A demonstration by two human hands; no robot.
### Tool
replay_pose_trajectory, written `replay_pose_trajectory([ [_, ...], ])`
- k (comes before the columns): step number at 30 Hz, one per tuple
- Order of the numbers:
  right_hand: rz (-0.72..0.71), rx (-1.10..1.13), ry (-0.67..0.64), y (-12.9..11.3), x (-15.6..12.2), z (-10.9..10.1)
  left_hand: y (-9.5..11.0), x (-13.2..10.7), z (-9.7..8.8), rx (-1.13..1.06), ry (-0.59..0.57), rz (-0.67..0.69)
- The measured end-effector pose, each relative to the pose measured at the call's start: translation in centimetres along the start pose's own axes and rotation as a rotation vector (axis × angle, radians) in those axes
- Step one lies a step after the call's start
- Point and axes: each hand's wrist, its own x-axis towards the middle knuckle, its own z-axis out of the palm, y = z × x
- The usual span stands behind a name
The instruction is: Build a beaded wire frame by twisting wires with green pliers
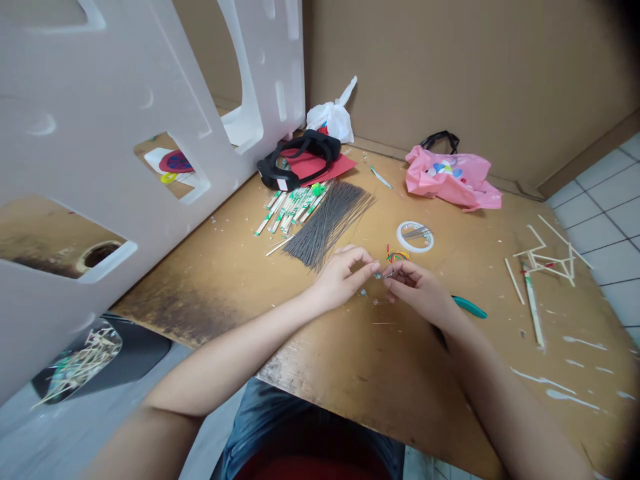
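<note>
Over the middle of the wooden table, my left hand (346, 275) and my right hand (414, 285) almost meet at the fingertips. Thumb and forefinger of the left are pinched together. The right hand's fingers are curled in a pinch too, and what either holds is too small to make out. A tiny bluish clear piece (377, 275) shows between the fingertips, and a similar bead-like piece (363, 292) lies just below. Behind the right hand is a small bundle of coloured rubber bands (397, 256). Green-handled pliers or cutters (469, 307), partly hidden, lie beside the right wrist.
Thin dark wires (327, 223) lie beside wrapped chopsticks (295, 207) and a black headset (300, 160). A white ring-shaped lid (415, 237), a pink bag (450, 180) and a stick frame (547, 260) sit to the right. A white plastic panel (125, 80) borders the left, above a bin (143, 350).
</note>
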Motion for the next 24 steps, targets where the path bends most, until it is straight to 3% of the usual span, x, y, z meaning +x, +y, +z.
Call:
replay_pose_trajectory([
  [3, -0.009, 0.005, 0.0, -0.2, -0.1, 0.2, 0.3, -0.1, 0.0, -0.045, -0.028, -0.063],
  [6, 0.012, 0.033, -0.024, -0.4, -0.3, 0.2, 0.3, -0.1, 0.2, -0.221, -0.048, -0.107],
  [9, 0.02, 0.081, -0.029, -0.5, -0.3, 0.2, 0.3, 0.2, 0.3, -0.359, -0.074, -0.094],
  [14, 0.017, 0.115, -0.016, -0.5, -0.4, 0.4, 0.5, 0.3, 0.1, -0.397, -0.104, -0.076],
  [20, 0.023, 0.079, -0.039, -0.3, -0.1, 0.8, 0.3, 0.2, 0.5, -0.396, -0.032, -0.09],
  [24, -0.004, -0.056, -0.003, -1.3, -0.9, -0.5, -0.2, 0.3, 0.8, -0.431, 0.006, -0.194],
])
